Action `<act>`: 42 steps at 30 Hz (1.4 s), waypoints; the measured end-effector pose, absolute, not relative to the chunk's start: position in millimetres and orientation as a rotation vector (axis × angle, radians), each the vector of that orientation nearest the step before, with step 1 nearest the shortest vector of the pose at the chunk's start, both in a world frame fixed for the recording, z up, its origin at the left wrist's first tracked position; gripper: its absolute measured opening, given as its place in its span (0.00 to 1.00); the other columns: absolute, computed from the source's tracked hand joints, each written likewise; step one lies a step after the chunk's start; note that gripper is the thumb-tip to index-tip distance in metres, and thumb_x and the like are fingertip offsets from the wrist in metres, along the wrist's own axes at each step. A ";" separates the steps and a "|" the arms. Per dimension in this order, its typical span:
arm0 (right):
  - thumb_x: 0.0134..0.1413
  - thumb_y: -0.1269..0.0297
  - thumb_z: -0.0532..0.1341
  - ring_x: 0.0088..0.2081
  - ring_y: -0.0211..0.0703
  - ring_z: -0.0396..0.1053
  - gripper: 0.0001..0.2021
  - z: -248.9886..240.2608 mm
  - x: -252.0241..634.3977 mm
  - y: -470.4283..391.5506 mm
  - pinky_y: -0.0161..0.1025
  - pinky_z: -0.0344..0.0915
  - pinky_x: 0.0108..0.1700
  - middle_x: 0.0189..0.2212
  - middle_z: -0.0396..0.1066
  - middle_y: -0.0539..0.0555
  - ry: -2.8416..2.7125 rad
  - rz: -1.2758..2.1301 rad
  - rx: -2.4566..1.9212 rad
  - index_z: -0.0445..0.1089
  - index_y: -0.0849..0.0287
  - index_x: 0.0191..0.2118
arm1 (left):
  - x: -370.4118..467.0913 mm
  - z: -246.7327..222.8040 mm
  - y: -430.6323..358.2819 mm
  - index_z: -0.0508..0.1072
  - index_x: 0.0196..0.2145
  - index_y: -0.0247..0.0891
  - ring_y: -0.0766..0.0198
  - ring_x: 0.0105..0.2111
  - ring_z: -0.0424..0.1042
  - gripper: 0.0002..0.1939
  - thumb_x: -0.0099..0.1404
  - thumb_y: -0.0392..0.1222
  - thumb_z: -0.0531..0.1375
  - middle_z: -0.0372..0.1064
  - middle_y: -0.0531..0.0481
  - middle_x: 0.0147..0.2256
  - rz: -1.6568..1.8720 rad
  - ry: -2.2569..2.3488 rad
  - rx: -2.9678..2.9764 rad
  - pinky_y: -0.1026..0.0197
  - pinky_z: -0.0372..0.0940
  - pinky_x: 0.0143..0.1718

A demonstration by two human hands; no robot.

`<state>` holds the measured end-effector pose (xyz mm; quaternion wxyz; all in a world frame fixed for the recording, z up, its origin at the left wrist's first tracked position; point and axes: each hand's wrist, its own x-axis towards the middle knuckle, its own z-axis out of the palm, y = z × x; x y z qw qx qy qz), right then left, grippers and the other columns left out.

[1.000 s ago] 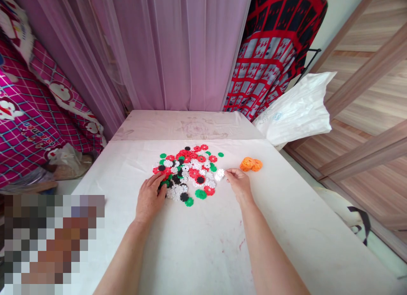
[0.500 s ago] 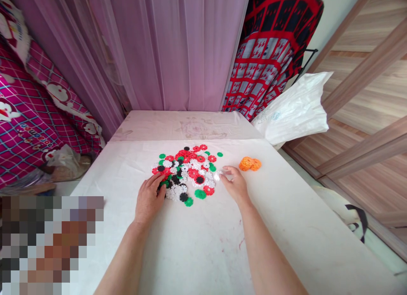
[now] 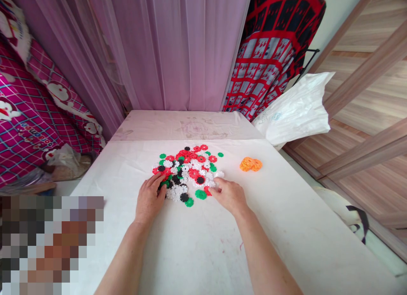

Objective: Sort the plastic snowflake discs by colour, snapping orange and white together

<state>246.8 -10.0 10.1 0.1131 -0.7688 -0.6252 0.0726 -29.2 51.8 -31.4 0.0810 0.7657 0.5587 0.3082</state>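
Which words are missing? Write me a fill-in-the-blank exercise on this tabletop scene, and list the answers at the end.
1. The mixed pile holds red, green, white and ____ discs.
2. The small separate cluster on the table is ____ in color.
3. The hand nearer that cluster is the person's ____ one.
4. The plastic bag beyond the table's right edge is ____.

Missing words: black; orange; right; white.

Bare forearms (image 3: pixel 122 257) extend toward the disc pile (image 3: pixel 182 155): left hand (image 3: pixel 150 198) palm down, fingers (image 3: pixel 154 180) loosely bent, at its left edge; right hand (image 3: pixel 231 196), thumb and index finger parted, at its right edge.
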 end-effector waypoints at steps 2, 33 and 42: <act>0.58 0.53 0.61 0.36 0.46 0.76 0.13 12.0 243.6 -9.2 0.37 0.59 0.35 0.32 0.80 0.50 -1.845 0.277 -2.316 0.75 0.49 0.46 | -29.3 -30.9 51.8 0.75 0.52 0.42 0.50 0.54 0.71 0.20 0.68 0.45 0.52 0.72 0.45 0.55 0.913 1.671 2.287 0.44 0.65 0.57; 0.55 0.54 0.62 0.37 0.43 0.73 0.15 -0.1 276.9 10.4 0.37 0.59 0.38 0.34 0.77 0.47 -1.446 0.225 -2.267 0.73 0.50 0.47 | -29.0 -31.0 51.7 0.75 0.52 0.42 0.50 0.53 0.71 0.20 0.68 0.45 0.52 0.73 0.44 0.55 0.923 1.660 2.301 0.45 0.66 0.57; 0.56 0.54 0.63 0.37 0.41 0.71 0.16 -3.0 274.1 9.5 0.35 0.58 0.36 0.36 0.75 0.47 -1.524 0.235 -2.240 0.72 0.50 0.49 | -29.2 -31.4 51.7 0.75 0.52 0.41 0.50 0.54 0.71 0.20 0.68 0.46 0.51 0.72 0.44 0.56 0.913 1.676 2.289 0.44 0.65 0.58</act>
